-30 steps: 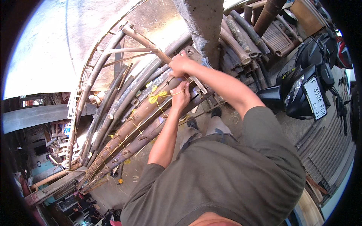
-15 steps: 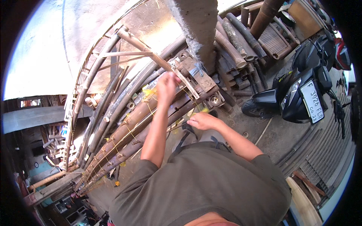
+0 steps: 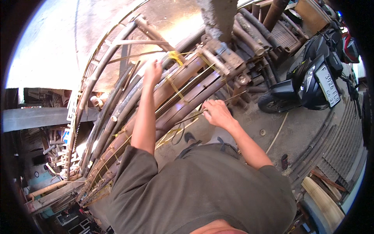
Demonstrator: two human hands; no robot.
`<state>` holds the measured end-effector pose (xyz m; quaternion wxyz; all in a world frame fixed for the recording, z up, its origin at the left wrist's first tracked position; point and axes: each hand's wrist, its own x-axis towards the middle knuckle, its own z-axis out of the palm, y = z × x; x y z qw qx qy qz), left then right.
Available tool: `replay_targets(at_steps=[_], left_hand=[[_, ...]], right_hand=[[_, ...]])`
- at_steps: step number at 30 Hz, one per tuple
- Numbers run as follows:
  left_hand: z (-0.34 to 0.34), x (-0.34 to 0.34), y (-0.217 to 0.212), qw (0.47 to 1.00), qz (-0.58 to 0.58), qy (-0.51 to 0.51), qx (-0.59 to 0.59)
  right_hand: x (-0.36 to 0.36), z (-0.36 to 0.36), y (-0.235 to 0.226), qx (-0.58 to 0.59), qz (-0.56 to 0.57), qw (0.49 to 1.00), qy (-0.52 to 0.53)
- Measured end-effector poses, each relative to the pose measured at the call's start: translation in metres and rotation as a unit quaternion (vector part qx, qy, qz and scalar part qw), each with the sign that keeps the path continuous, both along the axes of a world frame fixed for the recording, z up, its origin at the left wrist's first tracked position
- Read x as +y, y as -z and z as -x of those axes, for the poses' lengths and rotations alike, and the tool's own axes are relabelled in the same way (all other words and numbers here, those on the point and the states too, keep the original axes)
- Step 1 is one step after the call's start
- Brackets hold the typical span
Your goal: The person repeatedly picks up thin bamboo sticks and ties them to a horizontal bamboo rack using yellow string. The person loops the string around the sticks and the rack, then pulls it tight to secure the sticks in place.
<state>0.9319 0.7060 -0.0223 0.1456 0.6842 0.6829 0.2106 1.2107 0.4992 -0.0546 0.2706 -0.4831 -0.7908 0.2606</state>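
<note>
Two long brown bamboo poles [image 3: 202, 95] run diagonally before me, side by side, crossed by thin yellow ties [image 3: 176, 87]. My left hand [image 3: 153, 72] is raised beside the poles with its fingers curled in; whatever it holds is hidden. A yellow tangle of cord [image 3: 175, 57] sits at the far pole, to the right of that hand. My right hand [image 3: 218, 113], on the near side of the poles, pinches a thin brown strip [image 3: 187, 119] that stretches down to the left and seems to continue past the fingers to the right.
A worn block-like frame [image 3: 230, 58] bears the poles' right end, near a concrete pillar [image 3: 218, 19]. More poles [image 3: 249, 35] are piled behind it. At right stands a black motorcycle [image 3: 304, 85]. A curved bamboo frame [image 3: 83, 93] rises at left.
My left hand has moved left, away from the pole end. My right hand has shifted right and slightly up. The view has turned a little, so the poles appear displaced.
</note>
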Motion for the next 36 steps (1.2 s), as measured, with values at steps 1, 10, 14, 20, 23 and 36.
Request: replay_targets(at_steps=[1, 10, 14, 20, 23, 36], left_hand=[[0.038, -0.030, -0.013, 1.000, 0.021, -0.020, 0.000], [0.138, -0.229, 0.012, 0.980, 0.185, 0.068, -0.030], [0.135, -0.246, 0.033, 0.992, 0.084, 0.041, -0.089], [0.128, -0.235, 0.021, 0.992, 0.125, 0.005, -0.024], [0.129, -0.240, 0.019, 0.996, 0.092, 0.012, -0.020], [0.135, -0.232, 0.021, 0.989, 0.083, 0.070, -0.101]], right_hand=[[-0.011, 0.027, -0.006, 0.039, 0.024, 0.999, -0.024], [-0.085, 0.221, 0.016, 0.752, 0.476, 0.397, 0.226], [-0.052, 0.291, -0.087, 0.747, 0.261, 0.610, 0.035], [-0.095, 0.267, -0.043, 0.687, 0.575, 0.412, 0.165], [-0.086, 0.249, -0.011, 0.702, 0.508, 0.378, 0.326], [0.086, 0.305, -0.045, -0.275, -0.057, 0.959, -0.041]])
